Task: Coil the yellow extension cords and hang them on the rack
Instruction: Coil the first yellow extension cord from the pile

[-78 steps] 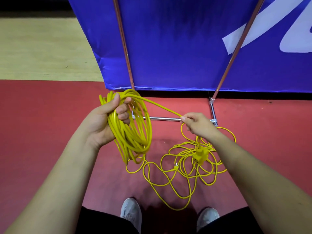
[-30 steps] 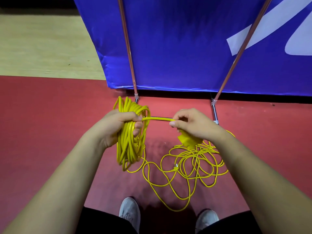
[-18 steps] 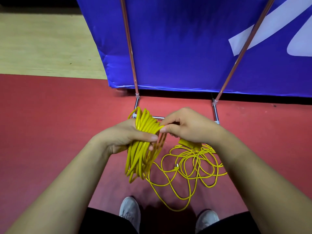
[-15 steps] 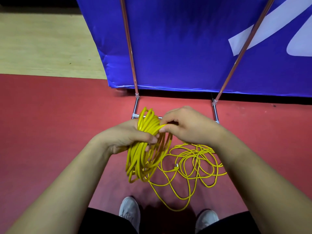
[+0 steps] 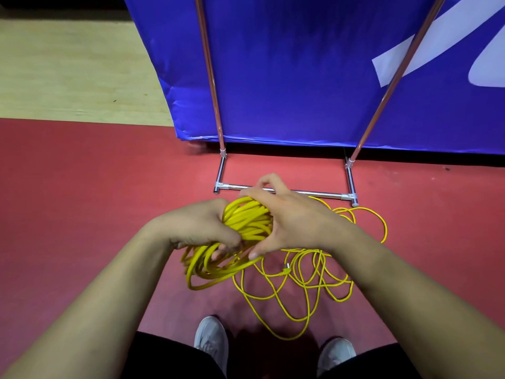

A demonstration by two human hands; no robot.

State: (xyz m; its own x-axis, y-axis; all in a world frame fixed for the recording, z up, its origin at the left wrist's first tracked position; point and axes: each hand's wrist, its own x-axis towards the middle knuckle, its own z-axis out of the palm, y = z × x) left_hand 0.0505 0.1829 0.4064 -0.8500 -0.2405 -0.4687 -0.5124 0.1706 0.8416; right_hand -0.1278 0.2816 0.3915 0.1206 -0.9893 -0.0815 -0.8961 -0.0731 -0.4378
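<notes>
A thick coil of yellow extension cord is bunched between both hands above the red floor. My left hand grips the coil from the left, fingers wrapped under it. My right hand lies over the coil's right side, thumb and fingers pressing the strands. Part of the coil sags below my left hand. A second, thinner yellow cord lies tangled on the floor under my right forearm, its plug showing. The rack's chrome base bar runs just beyond my hands.
Two copper-coloured rack poles rise from the base in front of a blue banner. My grey shoes stand at the bottom edge. Wooden flooring lies at the far left.
The hands came together: my right hand fed the last stretch of cord into the coil and now rests on it. The coil tilted flatter and lower.
</notes>
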